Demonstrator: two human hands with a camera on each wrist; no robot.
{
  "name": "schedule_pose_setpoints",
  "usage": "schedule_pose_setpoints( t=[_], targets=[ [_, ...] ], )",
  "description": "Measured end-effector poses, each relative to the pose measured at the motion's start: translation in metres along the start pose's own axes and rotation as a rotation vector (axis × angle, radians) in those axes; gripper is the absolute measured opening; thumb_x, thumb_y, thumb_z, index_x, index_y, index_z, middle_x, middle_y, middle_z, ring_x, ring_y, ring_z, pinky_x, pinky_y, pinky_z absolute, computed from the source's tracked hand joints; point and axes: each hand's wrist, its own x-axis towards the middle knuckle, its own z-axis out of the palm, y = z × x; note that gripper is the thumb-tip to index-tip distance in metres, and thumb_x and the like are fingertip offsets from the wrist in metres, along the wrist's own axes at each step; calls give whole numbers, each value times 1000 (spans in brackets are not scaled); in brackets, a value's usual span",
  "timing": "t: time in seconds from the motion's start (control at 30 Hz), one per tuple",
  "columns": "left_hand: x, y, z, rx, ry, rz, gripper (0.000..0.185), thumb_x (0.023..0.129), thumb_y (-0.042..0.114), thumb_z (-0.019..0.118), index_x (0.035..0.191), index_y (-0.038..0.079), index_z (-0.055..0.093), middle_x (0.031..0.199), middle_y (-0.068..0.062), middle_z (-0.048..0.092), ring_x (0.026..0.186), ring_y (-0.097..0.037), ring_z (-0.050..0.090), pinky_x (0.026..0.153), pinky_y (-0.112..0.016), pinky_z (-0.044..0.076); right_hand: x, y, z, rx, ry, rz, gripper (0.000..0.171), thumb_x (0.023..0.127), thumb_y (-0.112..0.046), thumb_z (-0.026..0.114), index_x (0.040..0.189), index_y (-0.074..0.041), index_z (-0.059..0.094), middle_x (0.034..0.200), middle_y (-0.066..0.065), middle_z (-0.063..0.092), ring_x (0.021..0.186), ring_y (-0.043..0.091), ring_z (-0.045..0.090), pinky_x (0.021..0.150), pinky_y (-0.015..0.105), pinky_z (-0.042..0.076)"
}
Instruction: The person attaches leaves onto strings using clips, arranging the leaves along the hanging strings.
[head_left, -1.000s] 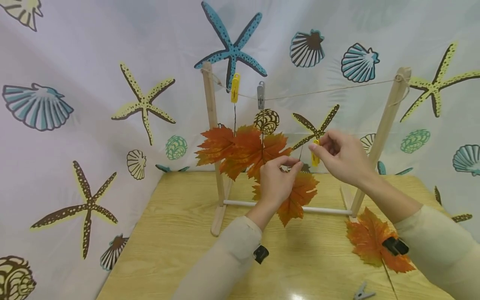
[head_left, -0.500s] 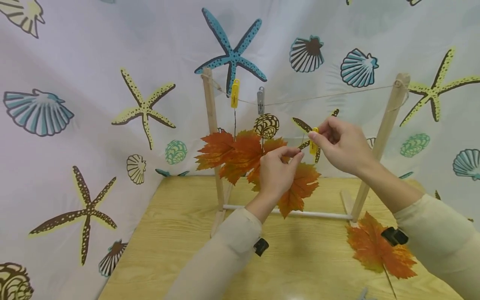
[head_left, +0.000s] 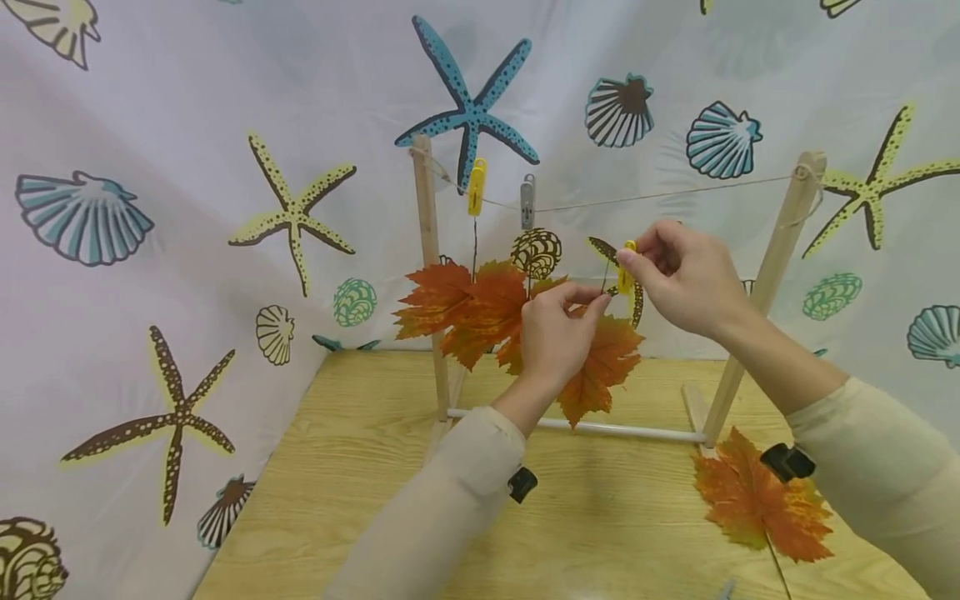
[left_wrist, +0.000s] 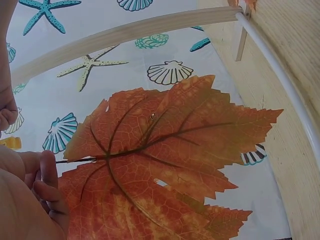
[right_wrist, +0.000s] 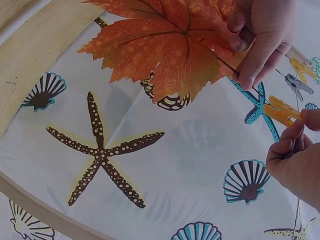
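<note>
My left hand (head_left: 558,337) pinches the thin dark stem of an orange maple leaf (head_left: 603,367), which hangs below the fingers in front of the stand. In the left wrist view the same leaf (left_wrist: 150,145) spreads out from the fingertips. Just to the right, my right hand (head_left: 690,279) pinches a yellow clothespin (right_wrist: 281,111) between thumb and fingers, close to the stem's upper end. Both hands are below the string (head_left: 660,196). On its left part, a yellow clothespin (head_left: 477,187) and a grey clothespin (head_left: 528,202) hold two more maple leaves, partly overlapping.
The string runs between a left wooden post (head_left: 427,217) and a right wooden post (head_left: 787,225), joined low down by a white rod (head_left: 630,431). Another maple leaf (head_left: 761,500) lies on the wooden table (head_left: 315,500) under my right forearm. Behind hangs a shell-and-starfish patterned cloth (head_left: 187,83).
Both hands have risen toward the string, carrying the leaf and the yellow clothespin. The head view has tilted slightly, so the grey clothespin on the table is nearly out of frame.
</note>
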Motion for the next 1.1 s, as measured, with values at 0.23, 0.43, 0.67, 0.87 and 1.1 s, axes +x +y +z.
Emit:
schedule_pose_setpoints(
  t=[0.23, 0.43, 0.67, 0.87, 1.1],
  targets=[
    [5, 2, -2, 17, -3, -3, 16, 91, 29, 75, 98, 15, 80, 99, 2, 78, 80, -13, 70, 70, -23, 55, 6, -3, -3, -19, 13, 7, 22, 99, -25, 62, 90, -5, 62, 72, 7, 58, 60, 18, 51, 54, 22, 39],
    [9, 4, -4, 33, 23, 13, 16, 91, 29, 74, 97, 15, 80, 94, 2, 78, 72, -11, 63, 62, -21, 48, 13, -10, -7, 20, 20, 7, 22, 99, -26, 63, 92, -5, 64, 73, 7, 62, 60, 17, 52, 54, 21, 40],
    [13, 6, -4, 9, 43, 24, 15, 92, 27, 74, 97, 14, 79, 91, 1, 77, 69, -9, 64, 59, -21, 49, 23, -19, -12, 33, 27, -14, 21, 99, -25, 62, 94, -5, 64, 77, 8, 64, 61, 16, 52, 54, 20, 40],
    [15, 10, -5, -7, 54, 16, 16, 92, 28, 73, 98, 14, 78, 92, 1, 77, 70, -9, 66, 61, -21, 51, 28, -24, -15, 45, 27, -12, 21, 99, -26, 62, 96, -6, 63, 77, 6, 61, 63, 17, 52, 54, 20, 40],
    [17, 18, -4, -34, 45, 29, 17, 92, 27, 74, 99, 13, 79, 93, 0, 77, 70, -12, 66, 61, -20, 50, 35, -29, -20, 59, 66, -29, 21, 99, -25, 63, 94, -5, 62, 75, 2, 58, 61, 16, 49, 53, 22, 39]
  ],
)
